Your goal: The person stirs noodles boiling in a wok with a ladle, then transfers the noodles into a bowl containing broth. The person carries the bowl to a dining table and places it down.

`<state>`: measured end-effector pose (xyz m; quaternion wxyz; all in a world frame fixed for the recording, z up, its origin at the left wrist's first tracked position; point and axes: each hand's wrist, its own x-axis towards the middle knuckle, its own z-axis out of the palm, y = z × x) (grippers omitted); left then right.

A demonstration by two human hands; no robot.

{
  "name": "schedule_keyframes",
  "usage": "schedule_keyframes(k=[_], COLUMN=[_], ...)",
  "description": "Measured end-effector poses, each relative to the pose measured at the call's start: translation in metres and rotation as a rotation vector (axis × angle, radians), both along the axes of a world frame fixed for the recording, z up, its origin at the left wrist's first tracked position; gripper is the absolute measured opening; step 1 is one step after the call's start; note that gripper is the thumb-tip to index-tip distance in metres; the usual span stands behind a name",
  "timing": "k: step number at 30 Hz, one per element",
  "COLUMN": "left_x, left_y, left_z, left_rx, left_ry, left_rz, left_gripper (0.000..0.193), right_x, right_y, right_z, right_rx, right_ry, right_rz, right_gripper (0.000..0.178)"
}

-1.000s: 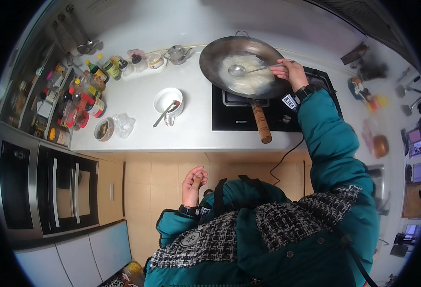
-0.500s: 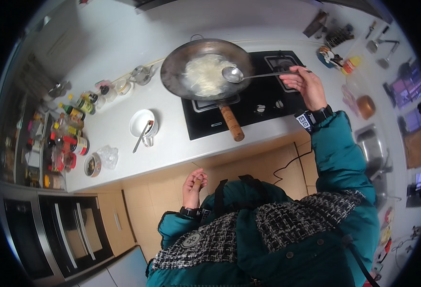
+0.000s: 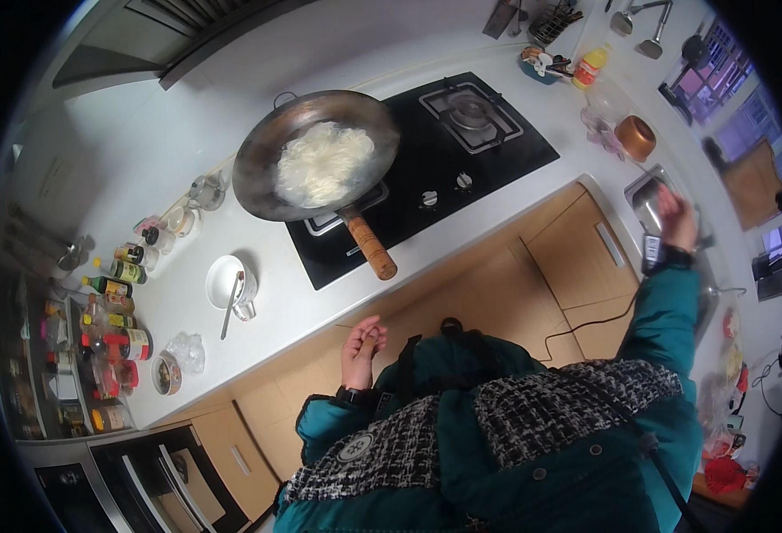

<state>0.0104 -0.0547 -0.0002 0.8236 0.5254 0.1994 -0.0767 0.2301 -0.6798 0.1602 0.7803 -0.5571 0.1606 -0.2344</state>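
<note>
At the right, over the metal sink [image 3: 647,201], my right hand [image 3: 678,218] is smeared by motion. Whether a ladle is in its fingers cannot be made out. My left hand [image 3: 361,351] hangs in front of the counter's edge, fingers loosely curled, with a tan patch like a bandage on one finger and nothing seen in its grip. A large dark wok [image 3: 253,169] rests on the left burner, its wooden handle [image 3: 371,244] pointing towards me. Pale noodle-like strands [image 3: 327,163] lie heaped in it.
The black gas hob [image 3: 520,151] has a bare right burner [image 3: 471,114]. Left of it stand a white bowl [image 3: 222,277] with a utensil across it, a plastic bag [image 3: 186,353], a small bowl [image 3: 167,373] and several bottles [image 3: 129,345]. A copper-coloured pot [image 3: 636,138] stands near the sink.
My right hand has left the wok, where it held a ladle, and gone right to the sink. The ladle no longer shows over the wok. My view has turned; the left hand stays curled.
</note>
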Motion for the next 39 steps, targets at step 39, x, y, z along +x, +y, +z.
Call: schedule_keyframes(k=[39], left_x=[-0.039], left_y=[0.02], left_z=[-0.002], left_rx=[0.031], left_ry=[-0.002], left_rz=[0.248], left_gripper=[0.024], right_x=[0.025], right_y=[0.251], right_z=[-0.072], right_rx=[0.215], right_ry=[0.068], right_rz=[0.301], right_gripper=[0.03])
